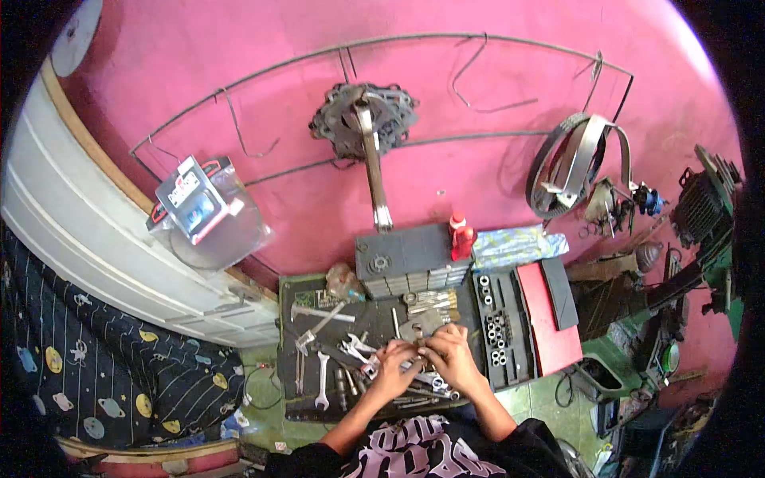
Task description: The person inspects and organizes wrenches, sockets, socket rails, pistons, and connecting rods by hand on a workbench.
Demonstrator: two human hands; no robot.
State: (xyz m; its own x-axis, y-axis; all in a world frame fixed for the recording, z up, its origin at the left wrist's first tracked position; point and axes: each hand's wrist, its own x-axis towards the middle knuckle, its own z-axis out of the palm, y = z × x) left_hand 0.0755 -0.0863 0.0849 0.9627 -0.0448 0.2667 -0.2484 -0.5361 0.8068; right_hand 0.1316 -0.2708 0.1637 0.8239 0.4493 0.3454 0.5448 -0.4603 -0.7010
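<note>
Over the tool-covered workbench, my left hand (pixel 394 369) and my right hand (pixel 452 357) meet, fingers pinched together around something small that I cannot make out. Beneath and beside them lie wrenches, among them an open-ended wrench (pixel 323 381) to the left and ring ends (pixel 437 383) just below the right hand. A caliper (pixel 319 327) rests farther left. Just beyond the hands is a flat grey piece (pixel 422 325), with a row of wrenches (pixel 433 302) behind it.
An open socket case (pixel 510 370) with a red panel (pixel 550 319) is on the right. Behind the tools stand a drawer cabinet (pixel 410 255) and a red bottle (pixel 461 239). Belts (pixel 570 167) and a chainring stack (pixel 343 119) hang on the pink wall.
</note>
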